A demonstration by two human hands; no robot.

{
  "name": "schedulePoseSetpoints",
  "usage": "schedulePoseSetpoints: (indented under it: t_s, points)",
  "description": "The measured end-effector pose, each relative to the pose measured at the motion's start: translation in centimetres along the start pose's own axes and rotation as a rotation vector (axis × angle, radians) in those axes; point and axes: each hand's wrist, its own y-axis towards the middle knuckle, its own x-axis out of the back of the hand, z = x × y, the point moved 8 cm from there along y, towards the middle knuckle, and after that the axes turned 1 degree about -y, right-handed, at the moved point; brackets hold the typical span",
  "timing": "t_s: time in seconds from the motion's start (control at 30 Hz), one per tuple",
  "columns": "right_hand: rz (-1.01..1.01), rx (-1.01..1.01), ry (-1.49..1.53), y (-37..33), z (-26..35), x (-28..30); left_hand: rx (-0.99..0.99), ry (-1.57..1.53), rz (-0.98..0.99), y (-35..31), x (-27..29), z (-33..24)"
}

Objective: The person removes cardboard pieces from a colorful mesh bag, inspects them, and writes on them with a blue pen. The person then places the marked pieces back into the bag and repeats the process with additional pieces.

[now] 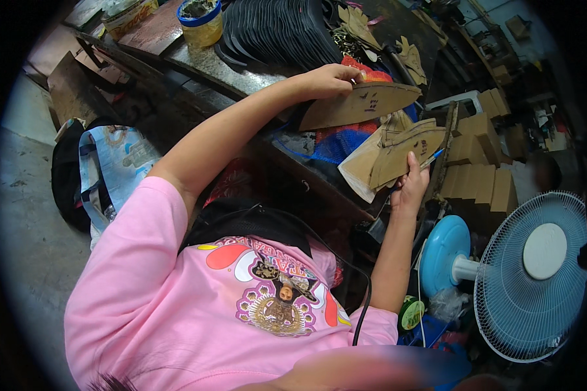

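Note:
My left hand [340, 81] pinches the upper edge of a brown cardboard pattern piece [346, 109], long and pointed, with pen marks on it. In my right hand [411, 188] is a layered bunch of smaller cardboard patterns [401, 155], the thumb pressed on top. A blue pen [432, 157] sticks out beside that thumb, held along with them. Behind the patterns lies red and blue mesh fabric [336, 143], partly covered. The fingers under the bunch are mostly hidden.
A row of black curved sheets [274, 32] stands on the dark bench beside a blue-rimmed tub [200, 25]. Loose cardboard cutouts [411, 60] lie farther back. At the right are a white and blue fan [531, 277] and stacked brown boxes [476, 186]. A bag [114, 163] sits at the left.

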Motion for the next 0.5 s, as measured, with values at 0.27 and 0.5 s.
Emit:
schedulePoseSetpoints:
  t_s: [0.27, 0.5]
  points:
    - [0.000, -0.014, 0.006, -0.20, 0.37, -0.22, -0.029, -0.041, -0.015, 0.14, 0.15, -0.12]
    - [0.014, 0.012, 0.010, 0.31, -0.22, 0.44, -0.003, -0.085, 0.006, 0.12, -0.12, -0.17]
